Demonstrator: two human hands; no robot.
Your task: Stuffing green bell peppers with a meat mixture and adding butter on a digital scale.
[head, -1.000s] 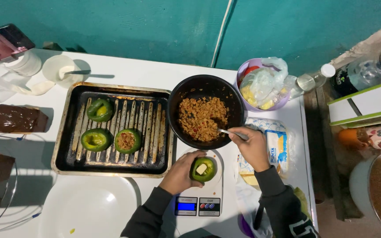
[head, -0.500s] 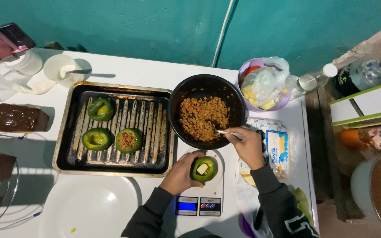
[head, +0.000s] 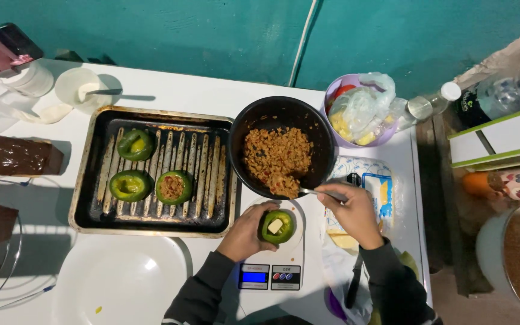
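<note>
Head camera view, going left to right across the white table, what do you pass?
Dark chocolate loaf → black ridged baking tray → left hand → halved green pepper on the scale → right hand → lilac plastic bowl

A black baking tray (head: 85, 180) holds three green pepper halves (head: 129, 185). A white plate (head: 115, 283) lies below it; a purple bowl (head: 332, 96) sits top right.
</note>
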